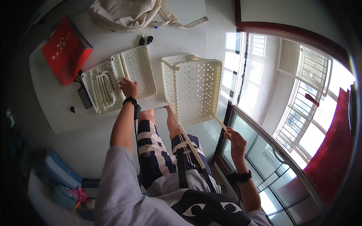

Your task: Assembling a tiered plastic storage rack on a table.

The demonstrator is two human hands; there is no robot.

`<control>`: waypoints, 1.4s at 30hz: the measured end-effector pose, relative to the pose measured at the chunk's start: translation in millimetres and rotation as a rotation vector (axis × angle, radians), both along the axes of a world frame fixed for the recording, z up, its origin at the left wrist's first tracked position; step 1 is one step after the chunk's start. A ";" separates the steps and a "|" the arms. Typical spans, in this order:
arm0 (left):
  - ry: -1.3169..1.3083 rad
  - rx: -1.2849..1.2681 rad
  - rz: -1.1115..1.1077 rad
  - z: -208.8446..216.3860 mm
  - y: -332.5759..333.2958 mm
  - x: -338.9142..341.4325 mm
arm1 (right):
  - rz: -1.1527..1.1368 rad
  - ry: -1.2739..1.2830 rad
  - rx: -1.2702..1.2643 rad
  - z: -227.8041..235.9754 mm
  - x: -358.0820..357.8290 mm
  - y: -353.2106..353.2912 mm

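My left hand (129,88) reaches into a cream perforated basket tray (145,69) and closes around the lower end of the cream tubes (123,66) lying along its left side. Lower right, my right hand (236,143) grips a cream tube (221,122) that runs up to the corner of a larger basket piece (198,88). That piece has star-shaped holes and stands tilted, with a second tray (169,75) behind it. Another long cream tube (192,147) extends from its near left corner over my leg. Left of my left hand, a smaller tray (87,84) holds several tubes and curved rods (102,88).
A red bag (66,52) lies at the far left, near a black box-like object (84,97). At the back is a beige backpack (124,15), with small black items (142,40) before it. A glass sliding door (260,150) borders the right side.
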State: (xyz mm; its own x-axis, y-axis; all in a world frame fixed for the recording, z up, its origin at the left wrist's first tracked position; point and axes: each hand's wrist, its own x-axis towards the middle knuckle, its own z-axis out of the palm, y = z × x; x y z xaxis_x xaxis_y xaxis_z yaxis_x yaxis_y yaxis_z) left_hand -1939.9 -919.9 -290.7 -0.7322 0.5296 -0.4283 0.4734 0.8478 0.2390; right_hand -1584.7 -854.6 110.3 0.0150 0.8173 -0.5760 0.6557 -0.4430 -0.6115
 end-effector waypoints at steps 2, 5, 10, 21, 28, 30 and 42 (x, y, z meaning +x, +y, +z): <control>0.111 -0.075 -0.078 -10.1 2.4 -9.9 | -0.045 0.026 -0.030 -0.3 -6.8 3.6; 0.106 0.042 -0.209 -17.2 4.8 -18.2 | -0.082 0.063 -0.022 -3.9 -3.8 4.6; -0.329 0.139 -0.159 -5.3 -4.3 -10.0 | -0.218 0.190 -0.101 9.5 -15.4 0.8; -0.719 0.358 0.027 14.6 -32.3 -26.0 | 0.037 0.006 0.014 45.1 4.2 -1.9; -0.749 0.430 -0.049 127.5 -18.7 -32.0 | 0.094 -0.229 0.290 78.4 7.3 15.8; -0.679 0.560 -0.148 189.9 7.0 -16.8 | 0.208 -0.262 0.467 94.3 4.3 21.8; -0.818 0.731 -0.342 482.1 75.6 60.5 | 0.786 0.285 0.365 144.5 -76.6 99.0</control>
